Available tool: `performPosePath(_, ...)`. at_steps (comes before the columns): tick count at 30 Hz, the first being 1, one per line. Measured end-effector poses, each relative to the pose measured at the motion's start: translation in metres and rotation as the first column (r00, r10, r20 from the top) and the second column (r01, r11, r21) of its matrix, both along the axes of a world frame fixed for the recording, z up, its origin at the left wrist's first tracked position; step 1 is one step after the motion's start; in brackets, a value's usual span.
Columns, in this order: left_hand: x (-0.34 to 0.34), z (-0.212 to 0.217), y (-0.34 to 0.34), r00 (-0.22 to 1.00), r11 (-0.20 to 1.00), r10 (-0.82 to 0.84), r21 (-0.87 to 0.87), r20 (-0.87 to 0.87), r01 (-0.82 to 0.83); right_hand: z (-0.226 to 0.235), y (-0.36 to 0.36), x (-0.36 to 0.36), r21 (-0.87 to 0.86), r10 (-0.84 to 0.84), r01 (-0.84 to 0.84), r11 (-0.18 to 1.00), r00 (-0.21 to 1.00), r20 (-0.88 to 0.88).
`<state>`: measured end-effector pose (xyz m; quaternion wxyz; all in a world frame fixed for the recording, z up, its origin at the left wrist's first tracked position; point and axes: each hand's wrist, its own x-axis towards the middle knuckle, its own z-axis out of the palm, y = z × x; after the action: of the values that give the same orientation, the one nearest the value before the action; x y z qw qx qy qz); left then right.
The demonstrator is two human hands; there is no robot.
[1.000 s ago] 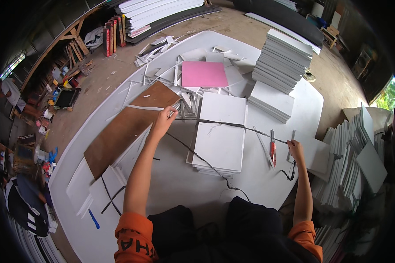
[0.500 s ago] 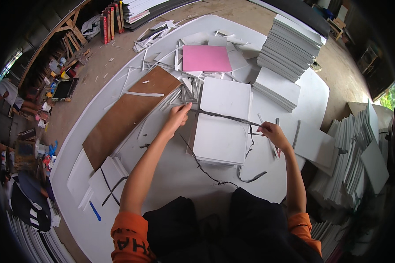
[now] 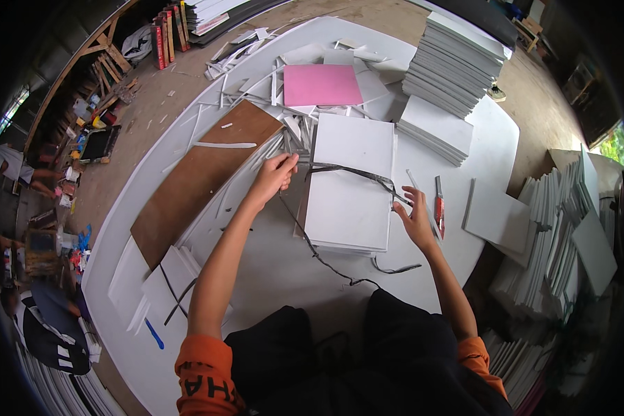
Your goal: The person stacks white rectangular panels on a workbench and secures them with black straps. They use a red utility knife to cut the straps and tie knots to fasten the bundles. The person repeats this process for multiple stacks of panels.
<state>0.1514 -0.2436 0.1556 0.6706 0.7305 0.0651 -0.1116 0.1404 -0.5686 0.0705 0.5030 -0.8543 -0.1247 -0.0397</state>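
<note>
A stack of white boards lies on the table in front of me, with a dark, thin strip running across its top from side to side. At the stack's left edge, my left hand is closed on the strip, from which a loose length trails toward me. By the right edge, my right hand has its fingers apart, with part of the strip between thumb and fingers. Just right of that hand lies a red utility knife.
Beyond the stack are a pink board and white offcuts. A brown panel lies left, near a blue knife. Tall board piles stand at the back right; more boards lean at the right. Another person is at the far left.
The strip's right part has gone from stretched straight past the stack to bending down at its right edge. My right hand has shifted left and its fingers have spread.
</note>
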Motion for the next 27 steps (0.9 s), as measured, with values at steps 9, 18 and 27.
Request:
performPosePath(9,0.002,0.005,-0.013,0.912,0.806,-0.231,0.592,0.340,-0.016,0.036,-0.011,0.048,-0.032,0.248,-0.246,0.969,0.966,0.070)
performPosePath(18,0.003,0.018,-0.044,0.818,0.662,-0.477,0.743,0.322,0.094,0.087,0.006,0.067,-0.398,0.385,-0.351,0.847,0.923,0.004)
performPosePath(27,0.029,-0.001,-0.040,0.958,0.958,-0.243,0.190,0.152,0.213,0.097,0.027,0.057,-0.461,0.150,-0.028,0.887,0.961,0.231)
